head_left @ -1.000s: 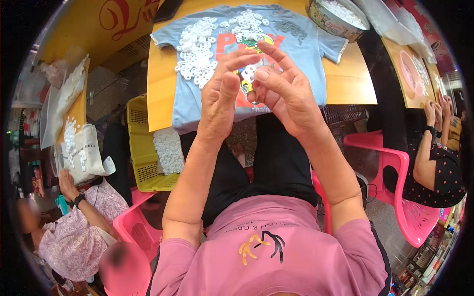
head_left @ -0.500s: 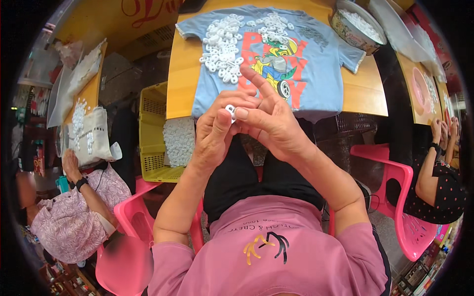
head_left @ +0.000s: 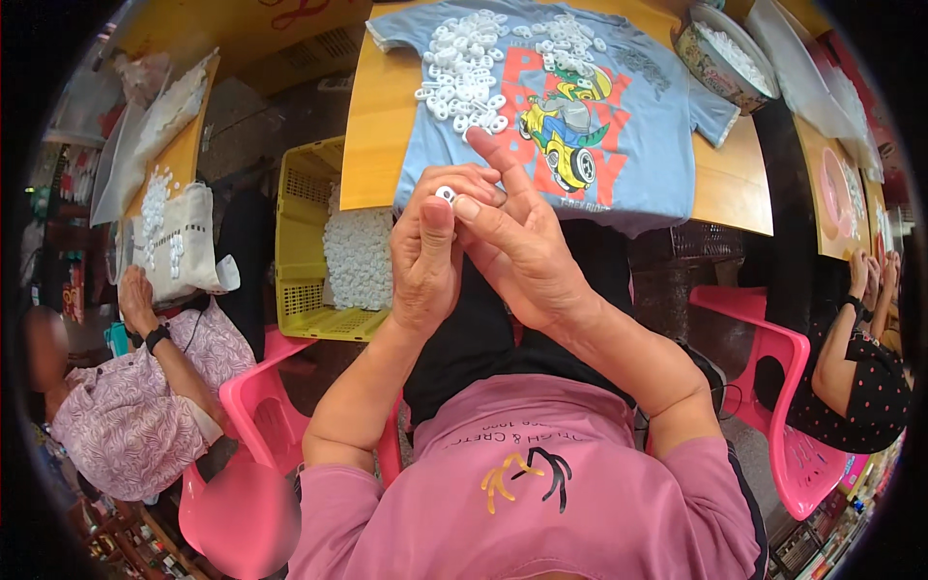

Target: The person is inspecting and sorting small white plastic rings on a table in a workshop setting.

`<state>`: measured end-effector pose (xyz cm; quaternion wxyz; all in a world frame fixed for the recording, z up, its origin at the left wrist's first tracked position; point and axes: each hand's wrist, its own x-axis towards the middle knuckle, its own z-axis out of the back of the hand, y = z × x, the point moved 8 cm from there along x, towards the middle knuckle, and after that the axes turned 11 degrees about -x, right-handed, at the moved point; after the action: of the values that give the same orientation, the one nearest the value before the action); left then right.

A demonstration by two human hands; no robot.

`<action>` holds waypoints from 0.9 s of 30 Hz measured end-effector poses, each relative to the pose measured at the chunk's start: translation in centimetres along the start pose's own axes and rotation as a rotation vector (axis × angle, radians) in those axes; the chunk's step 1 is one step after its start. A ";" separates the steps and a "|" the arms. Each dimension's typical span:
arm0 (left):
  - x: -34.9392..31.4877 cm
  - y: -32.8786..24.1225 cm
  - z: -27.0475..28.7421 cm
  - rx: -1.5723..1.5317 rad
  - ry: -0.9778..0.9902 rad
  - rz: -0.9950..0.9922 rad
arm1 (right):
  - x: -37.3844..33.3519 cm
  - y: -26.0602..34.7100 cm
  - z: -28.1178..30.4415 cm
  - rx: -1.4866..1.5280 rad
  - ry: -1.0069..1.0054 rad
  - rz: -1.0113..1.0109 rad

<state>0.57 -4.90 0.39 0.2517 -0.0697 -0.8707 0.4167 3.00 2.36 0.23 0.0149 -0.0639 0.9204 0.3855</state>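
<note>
Above my lap, at the near edge of the table, both my hands meet around a small white plastic piece (head_left: 446, 194) with a dark hole showing. My left hand (head_left: 425, 256) has it between thumb and curled fingers. The thumb of my right hand (head_left: 527, 246) presses on its right side, while the right index finger points up and away. The piece's underside is hidden by my fingers. Beyond them, a blue printed T-shirt (head_left: 648, 164) lies spread on the table, bearing a heap of white oval pieces (head_left: 462, 72) with holes and a smaller group (head_left: 568, 41) beside it.
A patterned round tub (head_left: 710, 63) of small white parts stands at the table's far right. Left of my knees, a yellow crate (head_left: 309, 242) holds many white pieces. Pink chairs (head_left: 788, 387) flank me. Co-workers sit at side tables, one in a patterned shirt (head_left: 145, 416).
My view has shifted a little, so the table sits higher and further right in it. My hands stay together on the white piece, which has turned slightly.
</note>
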 end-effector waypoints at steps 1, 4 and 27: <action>0.0 0.1 0.2 0.001 -0.002 0.005 | 0.0 0.0 0.0 -0.005 -0.005 0.011; 0.2 0.1 0.5 -0.039 -0.006 -0.006 | 0.3 0.0 0.0 -0.013 0.035 0.062; -2.1 -8.2 12.0 0.514 -0.347 -0.086 | 4.6 15.7 12.9 -1.854 -0.394 0.569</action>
<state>-2.83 -19.10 -0.50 0.1260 0.1053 -0.7691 0.6176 -3.90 22.01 1.93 0.0186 0.2387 0.2166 0.9464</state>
